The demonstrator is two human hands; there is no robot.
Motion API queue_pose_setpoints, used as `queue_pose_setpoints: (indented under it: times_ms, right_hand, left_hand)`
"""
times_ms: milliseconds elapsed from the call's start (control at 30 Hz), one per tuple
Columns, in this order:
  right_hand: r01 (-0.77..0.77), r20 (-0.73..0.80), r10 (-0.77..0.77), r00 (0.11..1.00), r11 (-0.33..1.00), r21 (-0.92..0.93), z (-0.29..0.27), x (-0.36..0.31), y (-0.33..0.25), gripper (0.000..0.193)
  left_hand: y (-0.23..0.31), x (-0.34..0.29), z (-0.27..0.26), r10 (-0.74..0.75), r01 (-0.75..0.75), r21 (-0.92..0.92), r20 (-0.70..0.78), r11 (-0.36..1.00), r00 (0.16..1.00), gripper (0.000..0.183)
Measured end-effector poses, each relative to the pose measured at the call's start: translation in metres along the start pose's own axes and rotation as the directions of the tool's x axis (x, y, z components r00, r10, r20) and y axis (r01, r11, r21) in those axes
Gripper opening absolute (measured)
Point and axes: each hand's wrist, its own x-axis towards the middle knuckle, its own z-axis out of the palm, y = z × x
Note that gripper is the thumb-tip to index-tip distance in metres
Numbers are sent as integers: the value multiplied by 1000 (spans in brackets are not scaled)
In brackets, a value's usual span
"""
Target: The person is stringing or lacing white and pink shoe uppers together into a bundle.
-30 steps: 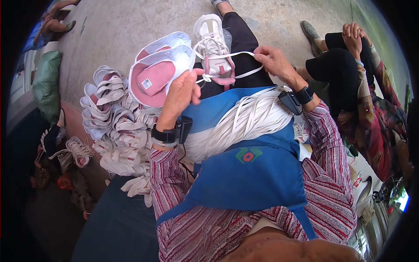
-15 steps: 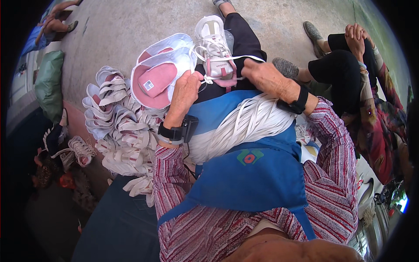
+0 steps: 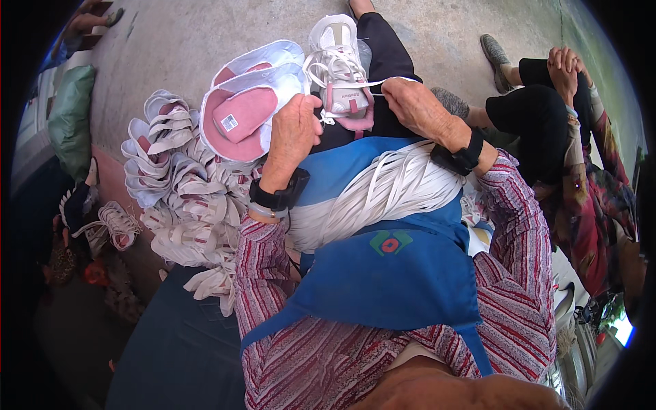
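Observation:
A white and pink shoe upper (image 3: 337, 48) lies on my dark-trousered leg, toe pointing away, with white lace criss-crossed over it. My right hand (image 3: 418, 108) pinches a white shoelace (image 3: 371, 85) that runs taut across the upper's tongue end. At the upper's left side my left hand (image 3: 295, 128) has its fingers curled closed on the lace; the fingertips are partly hidden. A small white knot of lace hangs by the pink heel edge. Close to the left hand sit nested shoe uppers (image 3: 240, 113) with pink insoles.
A thick bundle of white laces (image 3: 379, 195) lies across my blue apron (image 3: 389, 287). Many stacked shoe uppers (image 3: 184, 184) are heaped at the left. Another person's clasped hands (image 3: 562, 67) and legs are at the right. A green sack (image 3: 72, 119) stands far left.
My right hand has shifted slightly, still holding the lace out to the right. The left hand has turned a little and its fingers look more curled. The whole view has shifted slightly.

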Motion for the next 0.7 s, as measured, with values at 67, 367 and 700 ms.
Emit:
queue_pose_setpoints:
  times_ms: [67,367,700]
  right_hand:
    - [52,34,-52,998,999,15,0,7,1,10]
    - [95,-117,-81,990,988,120,-4,40,10,15]
    - [94,-23,-92,995,994,64,-7,22,8,13]
  left_hand:
    - [-9,7,-8,120,-115,202,-15,973,993,31]
    - [-11,2,-2,378,-383,354,86,853,922,27]
    - [7,-3,0,100,-97,42,-87,994,991,31]
